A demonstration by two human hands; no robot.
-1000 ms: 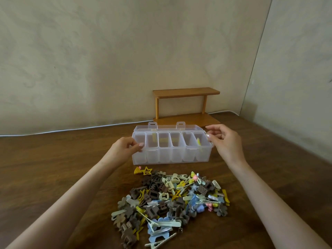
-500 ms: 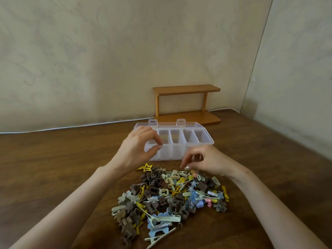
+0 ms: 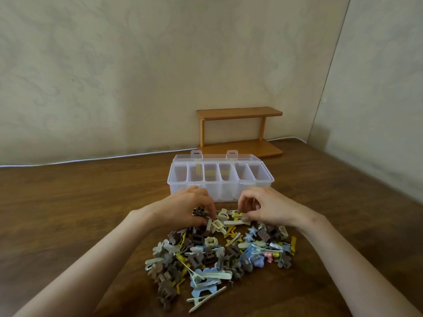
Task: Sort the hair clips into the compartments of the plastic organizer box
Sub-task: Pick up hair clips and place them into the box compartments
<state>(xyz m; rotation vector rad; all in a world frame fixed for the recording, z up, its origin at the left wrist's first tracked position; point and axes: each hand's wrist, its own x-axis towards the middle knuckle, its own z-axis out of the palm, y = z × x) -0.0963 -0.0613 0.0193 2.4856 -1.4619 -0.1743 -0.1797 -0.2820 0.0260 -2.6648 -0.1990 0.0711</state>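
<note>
— What can't you make out, starting with the big things?

— The brown table (image 3: 68, 213) runs out of view on every side. The wooden shelf (image 3: 238, 113) at the wall has its base partly behind the plastic organizer box (image 3: 251, 191). The box stands open mid-table, with its lid lying back. There are yellowish streaks in its middle compartments, but I can't tell whether they are clips inside.

— And the hair clips?

— They lie in a pile (image 3: 217, 255) on the table, just in front of the box and tangled together.

— The hands?

— Both are at the pile's far edge and cover the box's lower front. The left hand (image 3: 183, 209) curls down beside a brown flower clip (image 3: 198, 211), its fingertips buried. The right hand (image 3: 267, 209) curls its thumb and forefinger onto a pale long clip (image 3: 235, 222). For both hands, I can't tell whether they are gripping or only touching.
</note>
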